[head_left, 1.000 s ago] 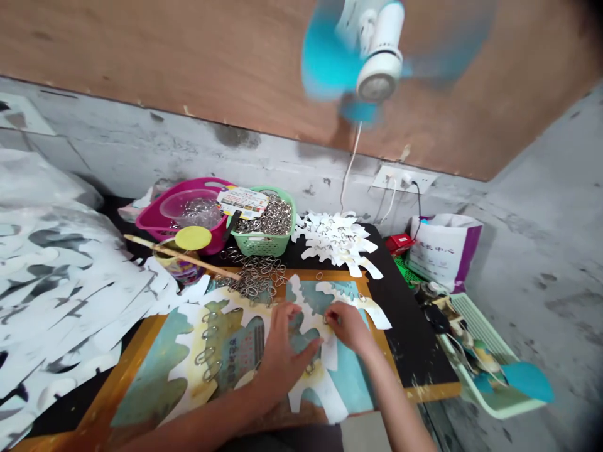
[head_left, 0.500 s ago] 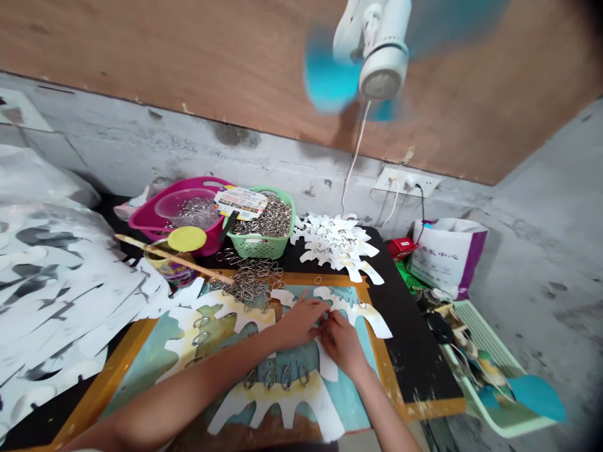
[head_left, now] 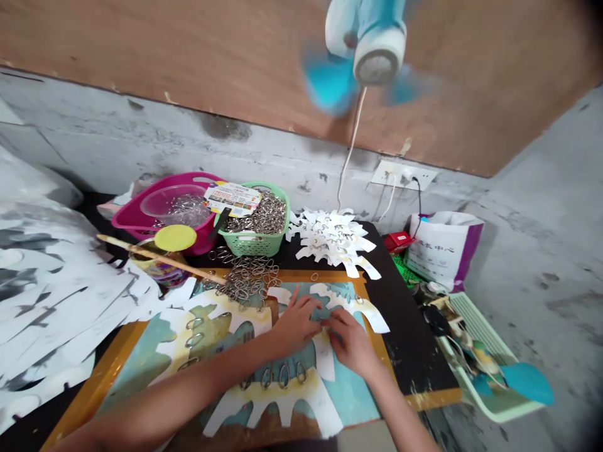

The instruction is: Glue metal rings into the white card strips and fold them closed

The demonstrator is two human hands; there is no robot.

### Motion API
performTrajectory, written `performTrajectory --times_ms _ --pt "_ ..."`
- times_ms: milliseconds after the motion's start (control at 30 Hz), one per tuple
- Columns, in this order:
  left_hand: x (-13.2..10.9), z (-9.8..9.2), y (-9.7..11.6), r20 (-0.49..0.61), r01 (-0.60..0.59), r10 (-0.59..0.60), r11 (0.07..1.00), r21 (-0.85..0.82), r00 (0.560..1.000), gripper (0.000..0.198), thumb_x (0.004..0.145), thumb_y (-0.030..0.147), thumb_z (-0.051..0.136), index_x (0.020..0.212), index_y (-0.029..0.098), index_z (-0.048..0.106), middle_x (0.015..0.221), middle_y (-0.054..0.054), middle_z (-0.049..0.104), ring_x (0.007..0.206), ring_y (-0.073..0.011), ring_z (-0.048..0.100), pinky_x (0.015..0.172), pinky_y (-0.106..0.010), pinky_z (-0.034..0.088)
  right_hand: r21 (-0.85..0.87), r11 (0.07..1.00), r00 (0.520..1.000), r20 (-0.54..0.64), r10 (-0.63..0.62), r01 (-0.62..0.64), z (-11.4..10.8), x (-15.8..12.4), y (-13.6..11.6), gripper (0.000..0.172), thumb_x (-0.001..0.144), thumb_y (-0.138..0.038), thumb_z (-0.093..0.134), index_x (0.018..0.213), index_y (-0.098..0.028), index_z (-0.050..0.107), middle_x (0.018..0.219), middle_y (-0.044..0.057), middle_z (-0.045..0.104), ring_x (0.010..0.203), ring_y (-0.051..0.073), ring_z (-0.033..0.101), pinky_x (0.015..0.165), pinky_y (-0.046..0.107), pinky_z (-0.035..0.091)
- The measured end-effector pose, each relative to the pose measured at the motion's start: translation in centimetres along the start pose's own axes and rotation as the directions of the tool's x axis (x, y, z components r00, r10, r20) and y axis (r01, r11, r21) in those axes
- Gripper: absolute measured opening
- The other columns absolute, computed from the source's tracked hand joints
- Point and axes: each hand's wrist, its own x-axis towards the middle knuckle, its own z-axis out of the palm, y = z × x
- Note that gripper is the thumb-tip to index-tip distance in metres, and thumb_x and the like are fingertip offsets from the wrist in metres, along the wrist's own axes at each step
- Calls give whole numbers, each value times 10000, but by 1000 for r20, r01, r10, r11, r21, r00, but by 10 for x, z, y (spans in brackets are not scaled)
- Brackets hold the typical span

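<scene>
My left hand [head_left: 296,325] and my right hand [head_left: 351,342] are together at the middle of a printed white die-cut paper shape [head_left: 324,355]; my fingertips almost meet over it, and I cannot tell whether either hand is gripping a ring or only pressing on the paper; my left fingers are spread, with the forefinger reaching up the sheet; my right fingers bunch downward at the paper's edge.

The paper shape lies flat on a picture board with an orange-yellow frame [head_left: 109,380], which sits on a black table [head_left: 414,339]; a row of oval metal rings [head_left: 282,376] sits along the paper just below my hands; more rings show on the paper to my left.

Beyond the board, a loose heap of metal rings [head_left: 247,279] touches the frame's far edge; behind it, a green plastic basket [head_left: 252,246] is full of rings; beside that, a magenta plastic basin [head_left: 129,220] holds a clear plastic bowl [head_left: 164,204] with more rings; a stack of white paper cutouts [head_left: 332,238] lies on the table to the right of the basket.

To my left, a large pile of printed paper sheets [head_left: 51,295] overlaps the board's corner; to my right, a green plastic tray [head_left: 490,376] holds assorted odds and ends; a white and blue fan [head_left: 377,56] spins above.
</scene>
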Motion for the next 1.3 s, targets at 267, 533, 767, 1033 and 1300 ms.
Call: performTrajectory --times_ms 267,533,767,1033,1300 --pt "-3 -3 3 0 -79 79 995 67 997 139 900 199 585 859 265 700 1199 -49 598 1209 -245 450 1166 -591 149 -49 997 992 115 -55 61 7 11 12 176 863 -44 580 893 -207 641 915 33 609 880 180 562 737 274 421" --pt "4 -2 -6 153 42 -15 984 -173 988 146 845 134 569 965 216 552 1038 -35 664 1283 -226 461 1204 -533 91 -53 995 990 115 -80 86 5 11 13 163 939 -100 524 874 -211 625 855 21 622 819 167 578 695 259 418" --pt "11 -12 -5 216 64 -34 989 -134 976 216 809 160 621 1009 239 613 1002 -32 687 1269 -262 467 1193 -533 117 -127 991 999 36 -28 33 12 -5 3 212 980 -153 416 857 -186 585 837 57 561 764 193 545 692 305 415" --pt "3 -1 -4 130 1 15 992 -128 991 163 874 162 589 848 276 702 914 11 712 1250 -258 471 1181 -559 72 34 998 998 -29 54 -53 5 -16 5 165 924 -121 491 951 -203 631 876 45 593 809 191 576 700 287 453" --pt "0 -1 2 60 12 -11 1000 -21 998 191 897 221 591 760 257 719 1201 -40 616 1192 -258 485 1159 -610 99 10 994 988 108 -108 107 -4 7 16 265 892 -42 486 983 -222 657 957 44 614 908 180 594 760 278 478"
